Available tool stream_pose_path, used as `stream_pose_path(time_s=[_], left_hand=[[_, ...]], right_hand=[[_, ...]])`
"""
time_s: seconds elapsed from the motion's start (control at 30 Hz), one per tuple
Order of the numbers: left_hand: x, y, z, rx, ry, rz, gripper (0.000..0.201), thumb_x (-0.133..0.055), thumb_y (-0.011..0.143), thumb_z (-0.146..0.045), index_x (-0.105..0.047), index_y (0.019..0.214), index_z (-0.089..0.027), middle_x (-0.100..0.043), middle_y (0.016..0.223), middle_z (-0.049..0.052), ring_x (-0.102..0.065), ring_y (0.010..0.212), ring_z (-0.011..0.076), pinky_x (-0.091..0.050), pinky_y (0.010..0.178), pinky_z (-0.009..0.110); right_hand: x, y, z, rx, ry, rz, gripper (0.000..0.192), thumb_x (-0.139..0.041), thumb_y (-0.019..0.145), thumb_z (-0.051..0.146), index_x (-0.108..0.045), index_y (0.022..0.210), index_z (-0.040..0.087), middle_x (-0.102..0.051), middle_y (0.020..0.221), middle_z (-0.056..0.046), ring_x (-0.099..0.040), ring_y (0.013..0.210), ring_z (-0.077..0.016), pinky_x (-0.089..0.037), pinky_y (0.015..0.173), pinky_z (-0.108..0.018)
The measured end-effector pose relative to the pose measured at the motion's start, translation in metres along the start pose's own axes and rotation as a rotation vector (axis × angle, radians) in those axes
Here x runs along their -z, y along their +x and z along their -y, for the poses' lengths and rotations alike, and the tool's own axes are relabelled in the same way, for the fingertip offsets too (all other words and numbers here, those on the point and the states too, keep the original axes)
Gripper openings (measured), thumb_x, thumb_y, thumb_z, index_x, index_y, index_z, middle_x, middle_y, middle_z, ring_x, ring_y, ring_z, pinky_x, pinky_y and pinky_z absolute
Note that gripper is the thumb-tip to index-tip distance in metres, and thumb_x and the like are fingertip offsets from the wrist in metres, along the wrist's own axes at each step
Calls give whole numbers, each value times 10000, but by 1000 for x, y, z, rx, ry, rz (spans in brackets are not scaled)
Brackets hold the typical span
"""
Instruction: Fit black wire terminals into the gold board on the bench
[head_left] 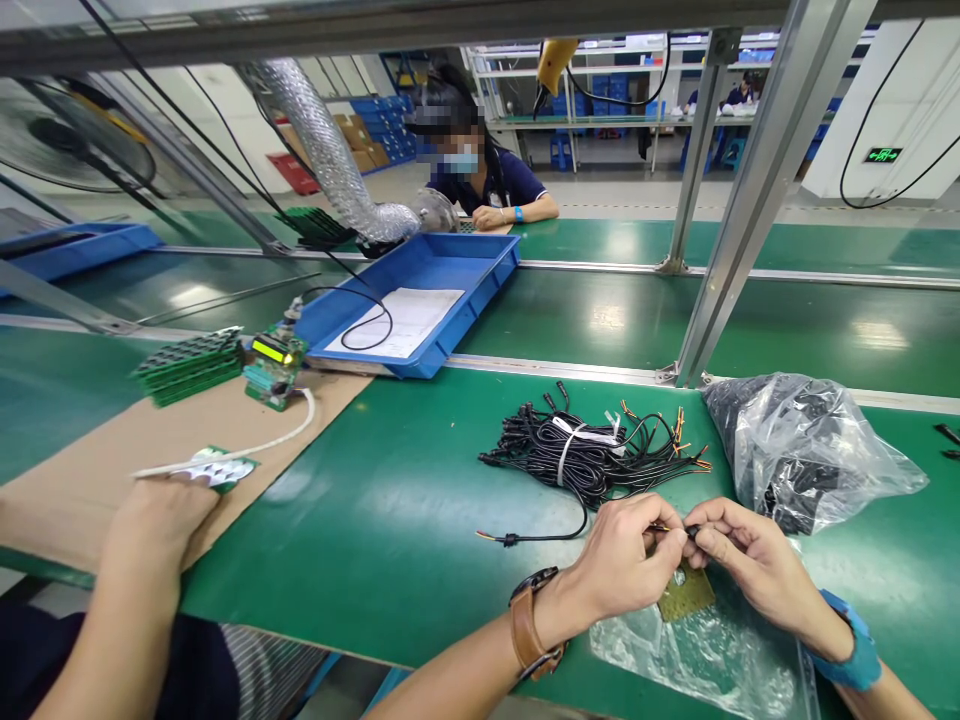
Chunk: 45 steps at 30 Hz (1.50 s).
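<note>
My left hand (630, 550), with a brown-strapped watch on its wrist, pinches the end of a thin cable (660, 528) showing a bit of orange wire. Fingertips of my right hand (750, 560), which wears a blue wristband, close on a small black part (691, 531) meeting that end; its exact kind is unclear. Below both hands lies a yellowish perforated board (686, 595) on a clear plastic bag (697, 650). Just beyond, a tied bundle of black cables (570, 455) has bare coloured wire ends. One cable (551, 541) with a black grommet-like piece strays toward the left.
A bag of black parts (810, 450) sits at right by a metal post (739, 200). At left, a co-worker's hand (161, 515) touches a board near a lit test device (274, 365). A blue tray (480, 300) holds paper. Another person (487, 180) sits opposite.
</note>
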<state>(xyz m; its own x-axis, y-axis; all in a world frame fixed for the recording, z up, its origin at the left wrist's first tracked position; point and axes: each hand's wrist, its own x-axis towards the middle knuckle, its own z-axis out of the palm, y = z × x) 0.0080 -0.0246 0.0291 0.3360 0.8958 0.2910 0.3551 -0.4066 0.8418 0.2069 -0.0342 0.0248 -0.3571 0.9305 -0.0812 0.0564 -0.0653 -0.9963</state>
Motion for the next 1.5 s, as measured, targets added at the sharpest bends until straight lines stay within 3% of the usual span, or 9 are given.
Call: stream_pose_path(time_s=[0.27, 0.5, 0.67, 0.83, 1.0, 1.4, 1.5], left_hand=[[-3, 0, 6, -37, 31, -20, 137, -555, 930, -192, -632, 818, -178, -674, 774, 22, -609, 687, 137, -418, 643, 252], [-3, 0, 9, -43, -22, 27, 56, -596, 921, -151, -645, 925, -177, -665, 869, 37, -619, 775, 159, -467, 697, 260], [6, 1, 4, 56, -60, 165, 304, -612, 824, -129, -538, 1114, -179, -601, 982, 46, -572, 768, 152, -470, 647, 251], [15, 6, 7, 85, -75, 180, 210, -558, 814, -97, -501, 994, -189, -497, 804, -20, -493, 702, 132, -416, 625, 240], [18, 11, 8, 99, -73, 140, 90, -588, 846, -122, -522, 821, -178, -565, 803, -2, -508, 695, 123, -391, 626, 238], [14, 9, 7, 52, -28, 114, 113, -634, 853, -96, -576, 787, -167, -595, 737, -13, -526, 666, 117, -362, 624, 232], [14, 8, 7, 26, -32, 118, 117, -632, 850, -94, -574, 780, -167, -599, 742, -7, -532, 676, 122, -359, 624, 233]], right_hand=[[-4, -2, -6, 175, -303, -166, 284, -624, 975, 468, -718, 999, 201, -748, 898, -75, -705, 790, -190, -592, 743, -281], [-2, 1, -10, 249, -293, -198, 224, -628, 982, 415, -708, 983, 206, -704, 904, -66, -680, 803, -180, -582, 727, -255], [1, 2, -10, 210, -276, -209, 238, -652, 965, 433, -697, 1009, 203, -708, 942, -65, -692, 833, -181, -589, 762, -257], [6, 2, -8, 202, -322, -189, 225, -652, 964, 418, -705, 1012, 205, -716, 954, -59, -694, 845, -181, -587, 772, -258], [9, 1, -10, 213, -376, -174, 185, -635, 979, 376, -702, 1018, 208, -717, 986, -68, -692, 886, -195, -582, 802, -283], [13, 6, -18, 245, -211, -150, 129, -673, 959, 336, -706, 1029, 233, -695, 1041, -64, -689, 974, -192, -588, 870, -278], [13, 5, -19, 185, -183, -151, 184, -678, 954, 375, -703, 1050, 220, -712, 1001, -66, -705, 887, -190, -606, 800, -280]])
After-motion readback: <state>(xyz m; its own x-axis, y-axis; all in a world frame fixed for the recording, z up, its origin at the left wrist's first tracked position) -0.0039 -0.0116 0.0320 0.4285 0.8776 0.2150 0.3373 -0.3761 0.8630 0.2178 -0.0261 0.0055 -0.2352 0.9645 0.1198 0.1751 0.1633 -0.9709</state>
